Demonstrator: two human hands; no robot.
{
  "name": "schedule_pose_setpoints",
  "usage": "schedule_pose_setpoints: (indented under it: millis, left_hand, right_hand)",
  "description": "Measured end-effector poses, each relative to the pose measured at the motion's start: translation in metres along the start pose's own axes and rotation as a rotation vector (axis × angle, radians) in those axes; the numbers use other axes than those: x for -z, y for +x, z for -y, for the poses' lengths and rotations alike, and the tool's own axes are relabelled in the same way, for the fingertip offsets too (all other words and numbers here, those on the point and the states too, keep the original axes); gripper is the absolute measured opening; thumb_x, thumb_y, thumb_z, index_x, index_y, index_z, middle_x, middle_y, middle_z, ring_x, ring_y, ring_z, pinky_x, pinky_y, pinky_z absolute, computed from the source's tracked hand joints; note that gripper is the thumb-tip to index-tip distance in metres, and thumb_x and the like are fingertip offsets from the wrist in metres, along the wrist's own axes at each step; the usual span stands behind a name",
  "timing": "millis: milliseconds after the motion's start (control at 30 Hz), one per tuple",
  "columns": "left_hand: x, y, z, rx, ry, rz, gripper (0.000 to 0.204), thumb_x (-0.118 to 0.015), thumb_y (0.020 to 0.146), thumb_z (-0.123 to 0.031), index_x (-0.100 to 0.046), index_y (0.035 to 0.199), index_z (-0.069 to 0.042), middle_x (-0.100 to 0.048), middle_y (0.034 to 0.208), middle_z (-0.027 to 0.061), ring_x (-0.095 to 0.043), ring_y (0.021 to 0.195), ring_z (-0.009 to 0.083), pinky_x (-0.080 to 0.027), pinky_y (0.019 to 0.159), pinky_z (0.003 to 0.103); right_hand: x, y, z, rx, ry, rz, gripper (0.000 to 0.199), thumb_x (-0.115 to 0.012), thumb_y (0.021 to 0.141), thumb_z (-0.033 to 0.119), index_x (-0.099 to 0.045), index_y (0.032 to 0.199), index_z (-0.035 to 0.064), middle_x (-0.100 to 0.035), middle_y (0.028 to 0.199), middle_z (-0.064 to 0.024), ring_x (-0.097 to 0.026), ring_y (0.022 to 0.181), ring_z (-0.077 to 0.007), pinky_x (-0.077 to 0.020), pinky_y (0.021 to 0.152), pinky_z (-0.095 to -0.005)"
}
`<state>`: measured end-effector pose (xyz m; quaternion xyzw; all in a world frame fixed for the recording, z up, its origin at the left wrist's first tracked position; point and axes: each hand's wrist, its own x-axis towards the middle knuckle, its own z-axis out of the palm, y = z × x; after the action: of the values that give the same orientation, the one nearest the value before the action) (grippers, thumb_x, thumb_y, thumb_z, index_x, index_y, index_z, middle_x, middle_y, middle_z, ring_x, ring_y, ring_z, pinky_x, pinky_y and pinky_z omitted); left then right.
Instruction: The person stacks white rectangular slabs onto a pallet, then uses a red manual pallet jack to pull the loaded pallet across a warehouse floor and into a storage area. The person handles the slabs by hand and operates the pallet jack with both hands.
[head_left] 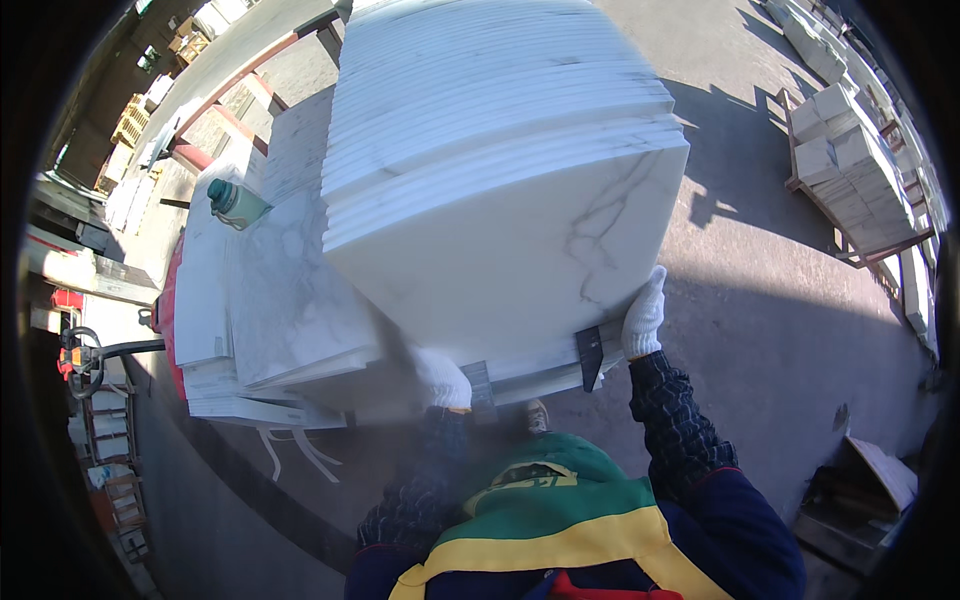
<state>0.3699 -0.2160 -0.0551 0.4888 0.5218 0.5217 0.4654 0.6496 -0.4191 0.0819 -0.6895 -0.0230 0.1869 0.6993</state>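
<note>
- From the head view, we see the front white slab (pixel 480 255), grey-veined, leaning at the near end of a stack of slabs (pixel 490 90).
- Our right hand (pixel 645 315), gloved, is at the slab's lower right edge, fingers pointing up along it; we cannot tell whether they curl behind.
- Our left hand (pixel 442 380), also gloved, is near the lower left edge; blur keeps us from telling whether it is clamped on.
- We judge the slab heavy, stiff and brittle, its polished face likely slippery under knit gloves; both side edges, low down, seem the best hold, sparing the corners.
- The slab's back is hidden, and a dark block (pixel 590 358) covers part of the lower edge.
- The stack's far end is cut off above.
</note>
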Motion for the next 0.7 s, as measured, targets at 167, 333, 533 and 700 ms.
schedule_pose_setpoints:
  millis: [167,333,533,700]
  left_hand:
    - [-0.012,-0.004,-0.013,0.015,-0.154,-0.039,0.045,-0.043,0.117,-0.027,-0.049,0.16,-0.014,-0.06,0.151,0.0126,-0.061,0.13,0.0245,-0.047,0.115,0.038]
    - [-0.031,-0.01,-0.066,0.422,-0.127,-0.145,0.047,-0.039,0.118,-0.029,-0.043,0.163,-0.016,-0.056,0.154,0.0145,-0.059,0.134,0.0241,-0.045,0.117,0.041]
    - [-0.036,-0.015,-0.144,0.276,0.074,0.346,0.048,-0.033,0.117,-0.032,-0.052,0.153,-0.007,-0.063,0.146,0.0159,-0.061,0.132,0.0257,-0.044,0.116,0.037]
    - [0.017,-0.039,-0.174,0.141,0.122,0.383,0.047,-0.048,0.116,-0.033,-0.056,0.152,-0.005,-0.06,0.155,0.0149,-0.055,0.144,0.0281,-0.039,0.121,0.036]
  right_hand:
    - [-0.005,-0.006,0.016,-0.085,0.079,-0.018,0.081,-0.032,0.113,0.067,-0.052,0.154,0.0005,-0.057,0.149,-0.0086,-0.051,0.135,-0.0182,-0.0369,0.119,-0.0348]
    - [0.002,0.003,-0.002,-0.032,0.138,-0.048,0.08,-0.033,0.113,0.065,-0.046,0.158,0.0005,-0.053,0.155,-0.0084,-0.048,0.139,-0.0199,-0.0348,0.122,-0.0349]
    - [0.006,0.023,-0.008,0.072,0.067,-0.067,0.087,-0.032,0.111,0.07,-0.052,0.152,-0.0036,-0.059,0.147,-0.0122,-0.056,0.131,-0.0218,-0.0428,0.115,-0.0365]
    - [0.017,-0.016,0.027,1.034,-0.583,-0.11,0.074,-0.049,0.112,0.049,-0.041,0.16,-0.0061,-0.041,0.165,-0.024,-0.036,0.155,-0.0384,-0.0313,0.127,-0.0514]
